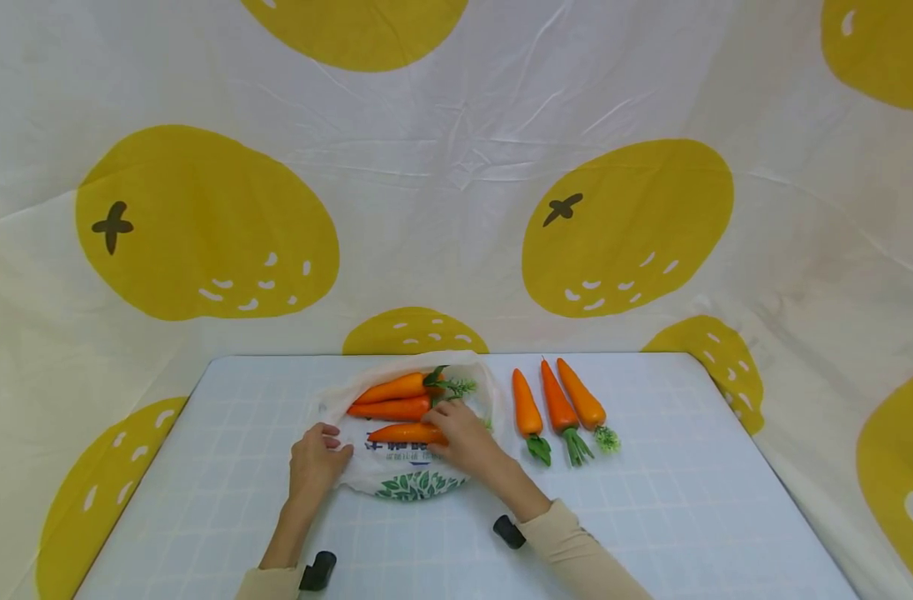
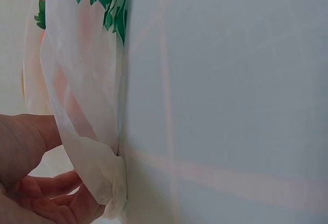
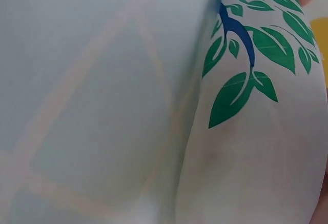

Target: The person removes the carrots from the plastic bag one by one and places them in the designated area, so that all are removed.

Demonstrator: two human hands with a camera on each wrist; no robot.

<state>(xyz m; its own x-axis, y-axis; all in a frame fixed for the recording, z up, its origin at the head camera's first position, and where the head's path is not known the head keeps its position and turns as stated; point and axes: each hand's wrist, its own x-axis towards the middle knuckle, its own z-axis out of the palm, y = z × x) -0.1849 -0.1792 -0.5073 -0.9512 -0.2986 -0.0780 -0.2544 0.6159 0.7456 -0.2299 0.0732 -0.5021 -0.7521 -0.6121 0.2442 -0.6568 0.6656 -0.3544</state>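
A white plastic bag (image 1: 362,475) printed with green leaves and dark lettering lies on the table with its mouth spread. Two orange carrots (image 1: 391,408) with green tops rest inside it, one behind the other. My right hand (image 1: 467,437) grips a third carrot (image 1: 402,433) by its thick end, its tip pointing left over the bag; the palm hides that carrot's top. At the bag's left edge my left hand (image 1: 317,462) holds the plastic with curled fingers. In the left wrist view, the fingers (image 2: 61,198) sit behind a bunched fold of the bag (image 2: 95,162).
Right of the bag, three more carrots (image 1: 560,404) lie side by side, leafy ends toward me. A pale checked cloth (image 1: 651,517) covers the table. Behind it hangs a white curtain (image 1: 426,208) with large yellow fruit prints. Black wrist devices (image 1: 319,571) show at both sleeves.
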